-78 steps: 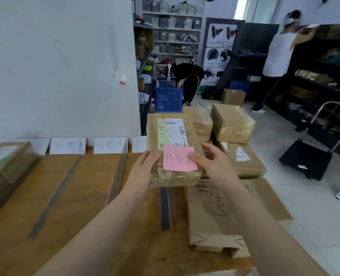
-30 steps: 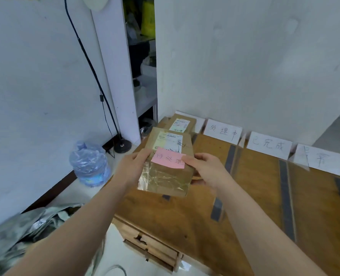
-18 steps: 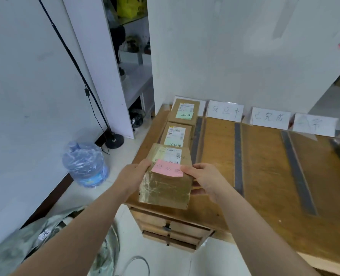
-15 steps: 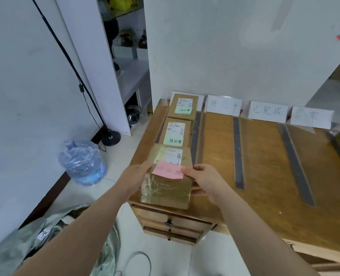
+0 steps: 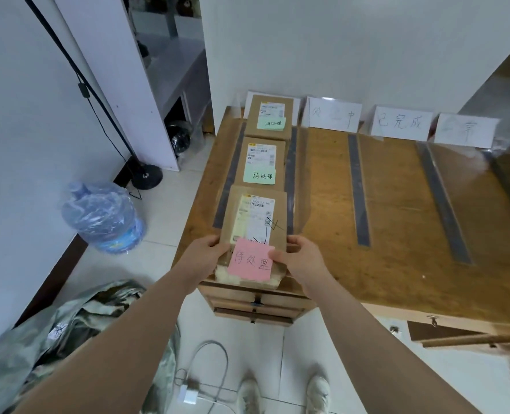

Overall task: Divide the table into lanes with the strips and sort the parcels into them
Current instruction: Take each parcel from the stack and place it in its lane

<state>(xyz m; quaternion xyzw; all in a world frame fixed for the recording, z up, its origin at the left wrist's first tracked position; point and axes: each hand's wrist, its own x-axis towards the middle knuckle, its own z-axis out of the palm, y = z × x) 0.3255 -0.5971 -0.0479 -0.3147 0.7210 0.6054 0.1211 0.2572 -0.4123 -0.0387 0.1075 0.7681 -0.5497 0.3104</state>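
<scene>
A brown parcel (image 5: 255, 216) with a pink note (image 5: 251, 263) lies at the near end of the leftmost lane of the wooden table (image 5: 397, 234). My left hand (image 5: 207, 256) grips its near left corner and my right hand (image 5: 300, 259) its near right corner. Beyond it in the same lane lie two parcels with green notes, one in the middle (image 5: 262, 162) and one at the far end (image 5: 270, 116). Grey strips (image 5: 358, 189) run front to back, with another (image 5: 441, 204) further right, splitting the table into lanes.
White paper lane signs (image 5: 401, 121) lean against the wall at the table's far edge. A wrapped water jug (image 5: 104, 218) stands on the floor to the left, near a lamp base (image 5: 146, 176). A green bag (image 5: 53, 339) and a charger cable (image 5: 188, 392) lie by my feet.
I turned from the parcel pile to the table's left end. The pink-noted parcel has come down from mid-air into the leftmost lane, behind the two green-noted parcels.
</scene>
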